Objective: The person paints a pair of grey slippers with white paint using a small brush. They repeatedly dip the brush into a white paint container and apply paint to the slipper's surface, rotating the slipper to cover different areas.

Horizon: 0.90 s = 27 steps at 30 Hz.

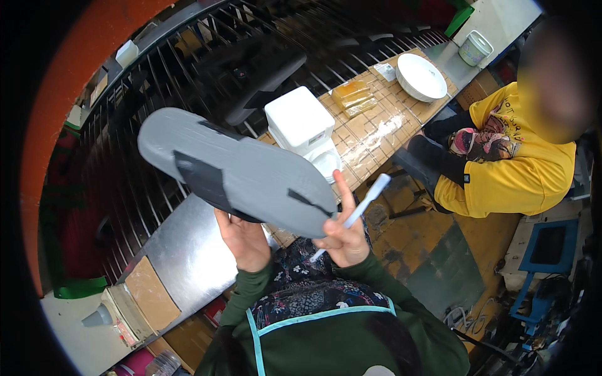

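Note:
A large grey shoe sole [251, 164] with black patches is held up in front of me, tilted, its longer end pointing to the upper left. My left hand [246, 243] supports it from beneath, the fingers partly hidden behind it. At its right end, my right hand [347, 237] holds a white toothbrush-like brush [365, 202] between thumb and fingers, with the index finger stretched up. These right fingertips are right by the tip of the sole; whether they also grip it I cannot tell.
Beyond the sole, a white square container [300, 117], yellow blocks [353, 98] and a white bowl [421, 78] stand on a patterned board [370, 141]. A metal rack [150, 81] carries dark pieces. A person in yellow [520, 163] sits at right.

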### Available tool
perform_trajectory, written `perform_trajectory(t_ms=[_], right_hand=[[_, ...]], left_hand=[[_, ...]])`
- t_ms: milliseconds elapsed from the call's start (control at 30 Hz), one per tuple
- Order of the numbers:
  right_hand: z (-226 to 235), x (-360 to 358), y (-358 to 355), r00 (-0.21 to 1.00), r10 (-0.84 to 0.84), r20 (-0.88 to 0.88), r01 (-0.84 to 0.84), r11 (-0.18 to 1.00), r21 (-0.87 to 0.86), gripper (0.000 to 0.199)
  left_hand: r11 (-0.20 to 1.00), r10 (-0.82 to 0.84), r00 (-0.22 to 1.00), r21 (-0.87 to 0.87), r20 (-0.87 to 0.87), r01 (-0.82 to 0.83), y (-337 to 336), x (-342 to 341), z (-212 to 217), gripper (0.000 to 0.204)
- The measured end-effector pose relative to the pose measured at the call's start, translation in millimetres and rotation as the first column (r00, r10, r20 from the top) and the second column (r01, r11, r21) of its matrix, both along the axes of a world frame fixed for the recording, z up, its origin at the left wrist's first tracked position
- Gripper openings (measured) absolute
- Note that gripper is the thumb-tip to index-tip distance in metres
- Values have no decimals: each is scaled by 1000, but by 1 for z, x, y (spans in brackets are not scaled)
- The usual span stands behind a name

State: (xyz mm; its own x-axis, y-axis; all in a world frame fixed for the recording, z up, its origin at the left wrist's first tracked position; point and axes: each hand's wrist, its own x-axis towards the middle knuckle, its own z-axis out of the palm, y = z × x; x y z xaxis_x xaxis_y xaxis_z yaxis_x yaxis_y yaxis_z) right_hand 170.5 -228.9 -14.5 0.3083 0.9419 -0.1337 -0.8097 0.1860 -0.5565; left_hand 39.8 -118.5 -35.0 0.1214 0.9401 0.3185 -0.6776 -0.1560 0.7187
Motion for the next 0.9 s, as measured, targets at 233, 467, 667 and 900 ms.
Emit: perform_trajectory(t_ms=[233,467,667,900], right_hand=[[-41,59,-2,462,164,871,217,932,-291,67],[-49,115,7,-447,204,871,468,883,33,11],[-44,120,30,-702,115,703,375,899,227,8],[-31,121,32,-774,94,626,331,903,274,10]], left_hand=[[920,386,886,39,-255,-390,30,-23,-3,33],[990,-101,962,-123,-252,72,42,-70,32,31],[966,103,928,-187,-359,-180,35,-52,14,20],[997,53,917,-30,-394,-71,39,-67,17,48]])
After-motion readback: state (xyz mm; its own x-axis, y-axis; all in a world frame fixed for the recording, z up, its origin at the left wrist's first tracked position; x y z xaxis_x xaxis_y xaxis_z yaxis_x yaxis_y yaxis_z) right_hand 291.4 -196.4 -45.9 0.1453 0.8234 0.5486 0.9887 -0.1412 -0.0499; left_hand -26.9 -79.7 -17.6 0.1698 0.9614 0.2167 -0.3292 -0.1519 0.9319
